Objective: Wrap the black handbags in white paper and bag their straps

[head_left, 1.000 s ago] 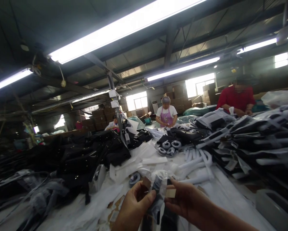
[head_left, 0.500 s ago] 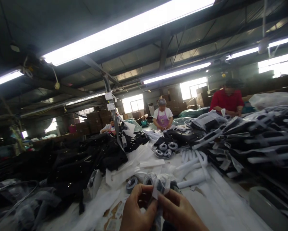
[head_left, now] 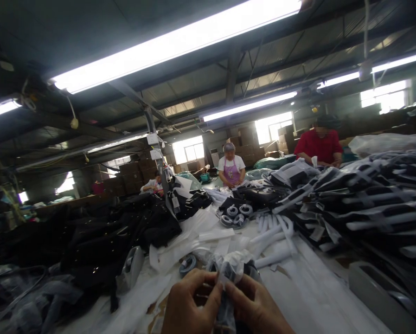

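At the front middle of the table, my left hand [head_left: 190,301] and my right hand [head_left: 256,304] meet with thumbs and fingertips pinched together. Between them is a crumpled clear plastic bag [head_left: 233,262], and both hands grip it. Something grey and dark shows through the plastic, but I cannot make out what it is. Just beyond my left hand lies a grey rolled strap [head_left: 188,264].
Black garments [head_left: 124,227] are heaped at left, with loose plastic [head_left: 44,297] in front. Several rolled straps [head_left: 233,213] sit farther back. A tall pile of dark pieces with white strips [head_left: 378,199] rises at right. Co-workers stand beyond, one in a purple apron [head_left: 231,174], another in red [head_left: 319,146].
My hands have shifted slightly left in view, still pinching. A small white piece seen between my fingertips earlier no longer shows clearly; clear plastic is there now. The whole view has moved a little.
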A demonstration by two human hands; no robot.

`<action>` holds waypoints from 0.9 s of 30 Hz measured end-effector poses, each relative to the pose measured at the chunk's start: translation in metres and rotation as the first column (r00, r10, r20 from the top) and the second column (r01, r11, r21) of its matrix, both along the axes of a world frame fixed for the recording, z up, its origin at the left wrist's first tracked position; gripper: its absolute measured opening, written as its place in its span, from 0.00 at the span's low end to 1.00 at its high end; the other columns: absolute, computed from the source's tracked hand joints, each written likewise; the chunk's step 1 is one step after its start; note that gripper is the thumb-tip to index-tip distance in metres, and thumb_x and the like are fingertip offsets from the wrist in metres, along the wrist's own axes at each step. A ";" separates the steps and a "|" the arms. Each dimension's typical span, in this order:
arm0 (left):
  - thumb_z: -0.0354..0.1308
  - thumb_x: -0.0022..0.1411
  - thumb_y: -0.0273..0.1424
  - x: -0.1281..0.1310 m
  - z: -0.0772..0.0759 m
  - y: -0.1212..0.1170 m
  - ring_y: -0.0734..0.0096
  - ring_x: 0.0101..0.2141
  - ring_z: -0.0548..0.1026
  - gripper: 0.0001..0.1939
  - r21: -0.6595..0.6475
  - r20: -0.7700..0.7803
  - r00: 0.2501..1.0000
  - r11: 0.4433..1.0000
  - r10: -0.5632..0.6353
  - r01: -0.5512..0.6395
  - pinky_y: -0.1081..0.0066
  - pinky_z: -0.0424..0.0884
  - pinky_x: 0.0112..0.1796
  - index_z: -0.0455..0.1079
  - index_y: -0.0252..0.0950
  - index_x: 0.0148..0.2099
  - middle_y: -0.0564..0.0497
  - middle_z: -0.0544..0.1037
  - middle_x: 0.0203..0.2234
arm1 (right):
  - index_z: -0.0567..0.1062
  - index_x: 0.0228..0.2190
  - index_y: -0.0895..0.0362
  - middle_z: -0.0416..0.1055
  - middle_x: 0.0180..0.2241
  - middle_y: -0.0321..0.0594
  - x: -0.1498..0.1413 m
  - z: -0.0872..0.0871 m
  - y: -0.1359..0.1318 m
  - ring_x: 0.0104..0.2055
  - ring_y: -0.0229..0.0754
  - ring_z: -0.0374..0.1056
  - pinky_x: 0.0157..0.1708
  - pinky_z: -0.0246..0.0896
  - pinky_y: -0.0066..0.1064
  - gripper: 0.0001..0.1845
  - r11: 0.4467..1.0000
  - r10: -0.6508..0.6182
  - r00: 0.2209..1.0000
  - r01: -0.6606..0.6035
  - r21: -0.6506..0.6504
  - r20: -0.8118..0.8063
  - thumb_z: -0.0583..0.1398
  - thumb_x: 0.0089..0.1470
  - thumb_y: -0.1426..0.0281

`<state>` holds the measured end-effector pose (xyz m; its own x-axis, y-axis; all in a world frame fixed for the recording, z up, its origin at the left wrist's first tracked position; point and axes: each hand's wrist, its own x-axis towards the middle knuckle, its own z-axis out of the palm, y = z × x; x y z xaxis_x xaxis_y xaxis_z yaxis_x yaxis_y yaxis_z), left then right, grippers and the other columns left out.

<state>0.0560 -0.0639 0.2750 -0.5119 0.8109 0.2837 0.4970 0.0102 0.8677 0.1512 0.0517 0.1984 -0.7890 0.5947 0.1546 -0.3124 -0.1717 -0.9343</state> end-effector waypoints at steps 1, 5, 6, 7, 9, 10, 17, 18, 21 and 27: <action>0.63 0.55 0.48 0.000 0.001 -0.001 0.60 0.31 0.81 0.19 -0.021 -0.004 1.000 1.000 0.004 -0.004 0.70 0.75 0.31 0.78 0.36 0.38 0.43 0.83 0.32 | 0.79 0.40 0.60 0.75 0.32 0.41 0.000 0.001 -0.001 0.30 0.41 0.67 0.31 0.62 0.29 0.33 1.000 -0.009 1.000 0.009 0.012 -0.024 0.67 0.45 0.44; 0.63 0.54 0.46 -0.003 0.002 -0.003 0.62 0.26 0.79 0.17 -0.100 0.022 1.000 0.995 0.022 -0.020 0.71 0.72 0.28 0.76 0.37 0.32 0.48 0.80 0.22 | 0.78 0.40 0.60 0.74 0.31 0.40 0.003 0.006 -0.006 0.27 0.38 0.65 0.26 0.59 0.27 0.32 0.997 -0.050 0.999 0.050 0.066 -0.010 0.68 0.46 0.45; 0.63 0.55 0.46 -0.004 0.003 -0.003 0.63 0.25 0.78 0.16 -0.115 0.015 1.000 0.993 0.024 -0.022 0.71 0.72 0.28 0.76 0.36 0.31 0.49 0.80 0.22 | 0.78 0.40 0.60 0.73 0.30 0.39 0.004 0.007 -0.008 0.26 0.37 0.64 0.24 0.58 0.26 0.32 0.995 -0.067 0.998 0.067 0.071 0.006 0.68 0.45 0.45; 0.62 0.55 0.45 -0.006 0.004 -0.004 0.64 0.25 0.78 0.16 -0.133 -0.007 1.000 0.991 0.027 -0.028 0.72 0.70 0.27 0.75 0.36 0.31 0.49 0.80 0.22 | 0.79 0.40 0.59 0.72 0.28 0.38 0.004 0.007 -0.009 0.25 0.37 0.62 0.23 0.57 0.26 0.32 0.993 -0.090 0.996 0.088 0.072 0.019 0.68 0.45 0.45; 0.61 0.56 0.43 -0.007 0.008 -0.005 0.67 0.25 0.76 0.14 -0.176 -0.088 0.995 0.983 0.040 -0.055 0.73 0.67 0.26 0.75 0.36 0.30 0.50 0.80 0.22 | 0.79 0.37 0.59 0.71 0.27 0.37 0.005 0.009 -0.013 0.24 0.37 0.61 0.23 0.56 0.26 0.30 0.989 -0.136 0.990 0.134 0.070 0.025 0.69 0.44 0.46; 0.60 0.56 0.42 -0.007 0.011 -0.006 0.67 0.25 0.76 0.14 -0.199 -0.132 0.990 0.978 0.042 -0.068 0.73 0.66 0.26 0.75 0.36 0.29 0.51 0.79 0.22 | 0.79 0.36 0.58 0.71 0.26 0.37 0.006 0.011 -0.016 0.24 0.37 0.62 0.23 0.56 0.26 0.29 0.986 -0.154 0.988 0.153 0.069 0.020 0.69 0.44 0.47; 0.56 0.58 0.34 0.007 0.017 -0.011 0.60 0.34 0.79 0.08 -0.200 -0.519 0.844 0.940 0.137 -0.276 0.68 0.66 0.35 0.77 0.42 0.32 0.51 0.82 0.30 | 0.78 0.34 0.56 0.73 0.27 0.38 0.000 0.015 -0.029 0.28 0.42 0.66 0.25 0.60 0.30 0.24 0.978 -0.206 0.978 0.206 0.023 -0.024 0.70 0.44 0.50; 0.55 0.58 0.32 0.011 0.014 -0.012 0.57 0.35 0.79 0.08 -0.164 -0.614 0.772 0.929 0.167 -0.332 0.66 0.65 0.35 0.77 0.42 0.33 0.50 0.83 0.32 | 0.78 0.34 0.57 0.74 0.27 0.38 -0.002 0.014 -0.030 0.29 0.43 0.66 0.26 0.61 0.30 0.24 0.979 -0.204 0.978 0.204 0.005 -0.041 0.70 0.44 0.50; 0.53 0.59 0.29 0.022 0.003 -0.012 0.53 0.32 0.79 0.11 -0.029 -0.757 0.592 0.891 0.278 -0.454 0.64 0.62 0.31 0.78 0.42 0.35 0.47 0.82 0.32 | 0.78 0.36 0.58 0.76 0.30 0.41 -0.006 0.014 -0.033 0.32 0.46 0.69 0.31 0.65 0.33 0.25 0.986 -0.163 0.980 0.157 -0.065 -0.112 0.71 0.44 0.51; 0.50 0.63 0.28 0.037 -0.028 -0.006 0.51 0.45 0.79 0.18 0.166 -0.697 0.607 0.909 0.382 -0.382 0.63 0.67 0.44 0.77 0.35 0.51 0.43 0.81 0.47 | 0.78 0.43 0.58 0.78 0.39 0.42 -0.001 0.022 -0.030 0.44 0.48 0.71 0.53 0.62 0.38 0.27 0.989 -0.109 0.971 0.084 -0.122 -0.213 0.73 0.44 0.56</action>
